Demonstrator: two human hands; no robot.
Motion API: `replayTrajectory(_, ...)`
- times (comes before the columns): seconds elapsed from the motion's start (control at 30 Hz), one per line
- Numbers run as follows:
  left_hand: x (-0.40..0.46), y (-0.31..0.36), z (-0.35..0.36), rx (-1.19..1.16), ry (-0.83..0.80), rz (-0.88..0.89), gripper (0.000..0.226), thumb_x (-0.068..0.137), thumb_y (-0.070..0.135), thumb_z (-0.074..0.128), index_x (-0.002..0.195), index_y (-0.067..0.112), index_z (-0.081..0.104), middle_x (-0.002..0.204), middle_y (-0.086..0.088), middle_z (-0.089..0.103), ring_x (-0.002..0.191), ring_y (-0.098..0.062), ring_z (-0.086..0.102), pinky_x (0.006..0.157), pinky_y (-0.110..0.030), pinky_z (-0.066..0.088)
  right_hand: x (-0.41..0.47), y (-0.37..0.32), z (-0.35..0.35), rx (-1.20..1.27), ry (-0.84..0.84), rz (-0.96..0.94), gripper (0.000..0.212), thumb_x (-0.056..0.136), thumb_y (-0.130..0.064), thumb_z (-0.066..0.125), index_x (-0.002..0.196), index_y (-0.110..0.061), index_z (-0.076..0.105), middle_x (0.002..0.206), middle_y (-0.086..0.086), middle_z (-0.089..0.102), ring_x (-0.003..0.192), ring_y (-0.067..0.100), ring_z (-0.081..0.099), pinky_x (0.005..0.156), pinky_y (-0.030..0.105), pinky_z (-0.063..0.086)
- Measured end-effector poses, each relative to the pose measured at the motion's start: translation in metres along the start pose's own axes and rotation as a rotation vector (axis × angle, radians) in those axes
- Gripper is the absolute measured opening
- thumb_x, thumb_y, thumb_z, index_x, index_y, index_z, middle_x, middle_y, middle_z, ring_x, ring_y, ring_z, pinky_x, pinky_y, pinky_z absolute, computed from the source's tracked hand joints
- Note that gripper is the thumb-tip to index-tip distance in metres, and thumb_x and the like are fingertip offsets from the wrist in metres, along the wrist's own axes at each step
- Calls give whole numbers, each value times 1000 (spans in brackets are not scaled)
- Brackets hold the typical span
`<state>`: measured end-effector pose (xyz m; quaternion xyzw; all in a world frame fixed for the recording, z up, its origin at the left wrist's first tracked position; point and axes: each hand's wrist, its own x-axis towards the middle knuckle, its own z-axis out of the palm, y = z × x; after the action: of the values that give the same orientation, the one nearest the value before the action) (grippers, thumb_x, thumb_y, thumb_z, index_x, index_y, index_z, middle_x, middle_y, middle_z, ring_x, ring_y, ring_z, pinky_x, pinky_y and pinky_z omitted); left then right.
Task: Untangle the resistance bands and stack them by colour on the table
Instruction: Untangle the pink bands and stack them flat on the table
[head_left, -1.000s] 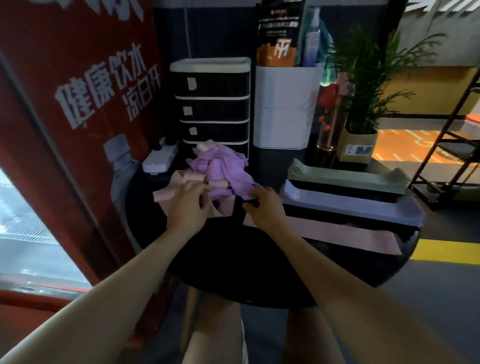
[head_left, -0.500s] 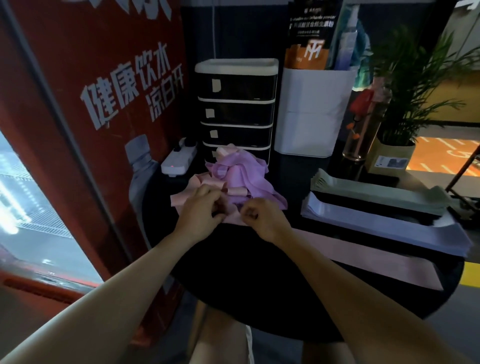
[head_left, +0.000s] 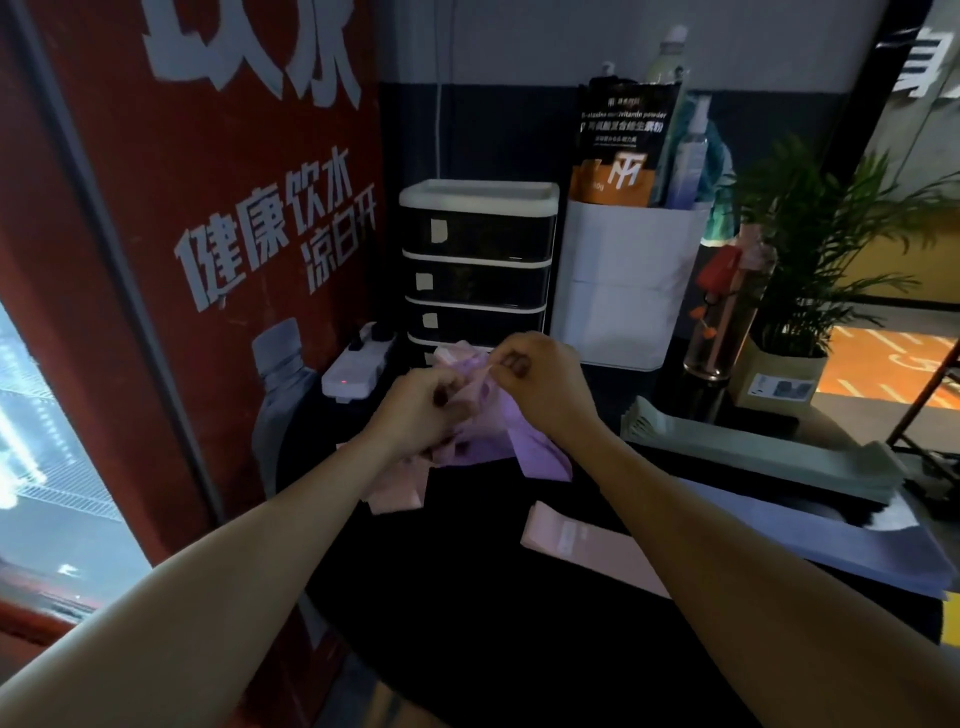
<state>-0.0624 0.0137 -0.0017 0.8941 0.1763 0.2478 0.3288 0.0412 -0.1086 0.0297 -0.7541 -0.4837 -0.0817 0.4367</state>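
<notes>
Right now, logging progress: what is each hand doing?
Left hand: closed, pinching the tangled bands.
Right hand: closed, pinching the same tangle.

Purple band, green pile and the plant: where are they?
Purple band (head_left: 535, 452): head view, its hanging lower fold.
Green pile (head_left: 769, 454): head view, top band's middle.
Plant (head_left: 815, 228): head view, its leaves.

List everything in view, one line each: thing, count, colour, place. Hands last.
tangled bands: one clump, purple and pink, table's left, held up
green stack: one, pale green, far right
lilac stack: one, lilac, in front of the green
pink band: one, pink, flat, nearest
table: one, black
drawer unit: one, black and white, behind the clump
power strip: one, white, left of the drawers
white bin: one, right of the drawers
plant: one, green, far right
left hand: pinching the clump
right hand: pinching a strand
</notes>
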Motion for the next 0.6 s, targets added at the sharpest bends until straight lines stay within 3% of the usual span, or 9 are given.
replayTrajectory(0.1, 10, 7, -14, -83, 117, 4, 21, 86, 17, 66, 69, 24, 55, 70, 7, 57, 63, -2, 49, 59, -15, 36, 11, -1, -7, 55, 46, 14, 10, 81, -3, 63, 80, -9, 71, 70, -5, 62, 58, 2, 52, 61, 10, 43)
replayTrajectory(0.2, 19, 11, -31, -116, 198, -10, 11, 82, 26, 70, 75, 23, 62, 77, 1, 64, 67, -6, 54, 61, -19, 42, 21, -6, -11, 69, 61, -13, 9, 82, -5, 63, 80, -11, 70, 69, -7, 62, 59, 4, 55, 62, 15, 47)
replayTrajectory(0.37, 23, 4, -46, -72, 64, -2, 4, 88, 16, 63, 89, 12, 64, 88, -5, 67, 79, -14, 62, 62, -17, 46, 38, -15, -15, 120, 158, -50, 7, 82, -5, 64, 82, -10, 69, 71, -10, 60, 61, -1, 53, 61, 5, 43)
replayTrajectory(0.5, 19, -2, -54, -123, 52, 1, 14, 94, 14, 54, 86, 5, 61, 71, -1, 59, 57, 3, 53, 50, -10, 40, 49, -16, -23, 238, 246, -12, 6, 83, -4, 64, 86, -9, 67, 72, -9, 59, 64, 0, 54, 61, 4, 44)
replayTrajectory(0.6, 22, -2, -55, -145, 113, 26, 20, 94, 19, 53, 82, 5, 62, 69, -5, 58, 59, -3, 51, 57, -17, 39, 49, -15, -21, 225, 191, -31, 4, 83, -5, 64, 85, -8, 67, 71, -13, 58, 64, -1, 54, 61, 5, 45)
